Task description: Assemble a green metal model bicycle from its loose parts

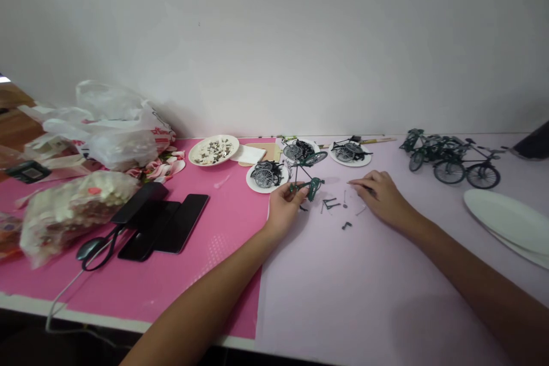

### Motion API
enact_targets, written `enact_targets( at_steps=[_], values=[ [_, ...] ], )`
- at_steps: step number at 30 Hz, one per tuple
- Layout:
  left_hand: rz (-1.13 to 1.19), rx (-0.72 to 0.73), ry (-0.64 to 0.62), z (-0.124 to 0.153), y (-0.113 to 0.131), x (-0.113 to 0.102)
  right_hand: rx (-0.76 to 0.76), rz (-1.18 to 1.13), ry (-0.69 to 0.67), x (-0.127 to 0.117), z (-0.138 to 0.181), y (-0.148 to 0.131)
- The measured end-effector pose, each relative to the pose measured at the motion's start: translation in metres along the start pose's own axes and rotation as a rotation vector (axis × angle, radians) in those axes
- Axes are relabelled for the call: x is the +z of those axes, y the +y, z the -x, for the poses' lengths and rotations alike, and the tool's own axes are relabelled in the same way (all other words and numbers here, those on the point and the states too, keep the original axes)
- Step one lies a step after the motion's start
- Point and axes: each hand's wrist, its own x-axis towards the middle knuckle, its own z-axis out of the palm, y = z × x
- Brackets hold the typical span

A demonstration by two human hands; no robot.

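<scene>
My left hand (285,205) is closed around a partly built green model bicycle (303,178), holding it tilted above the table. One wheel shows at its upper end. To its right, my right hand (381,194) has thumb and fingers pinched together; whatever is between them is too small to name. On the light sheet between my hands lie a small green frame piece (330,203), a dark bent piece (346,226) and a few thin parts. Small white plates with wheels (266,176) and dark parts (349,152) stand just behind.
Finished-looking model bicycles (484,174) stand at the back right, near white oval plates (510,217). A bowl of tiny parts (214,150) sits at the back. Phones (182,223), a cable (64,297) and plastic bags (115,131) occupy the pink left side. A wall (274,46) rises behind.
</scene>
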Motion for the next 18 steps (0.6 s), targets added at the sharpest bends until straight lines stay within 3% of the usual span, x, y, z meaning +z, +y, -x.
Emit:
enact_targets(
  at_steps=[7,13,18],
  values=[
    [-0.012,0.004,-0.008,0.000,-0.002,-0.001,-0.049,-0.027,-0.038,0.000,-0.001,0.003],
    [-0.015,-0.002,-0.005,0.000,-0.002,-0.001,-0.141,-0.142,-0.241,-0.005,0.002,-0.010],
    [-0.014,0.008,-0.007,-0.001,-0.003,0.000,-0.192,-0.136,-0.245,-0.002,0.002,-0.012]
  ],
)
